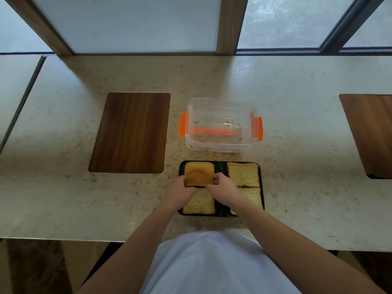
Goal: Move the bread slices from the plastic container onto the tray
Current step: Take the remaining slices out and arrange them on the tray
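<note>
The fingers of the left hand [182,186] pinch the left edge of a brown slice [199,179], and the fingers of the right hand [220,184] pinch its right edge; the slice sits over another slice [199,168] in the far left corner of the tray [262,194], and whether it already rests there or hangs just above I cannot tell. To do this well, I would say, lower it flat, square its edges with the slice beneath, and let go with both hands together so it does not tip. The tray holds three paler slices besides; one near left [199,203], one far right [244,174], one near right half hidden by the forearm. Just beyond the tray stands the clear box [220,102] with orange clips; only crumbs lie in it, so this looks like the last slice.
</note>
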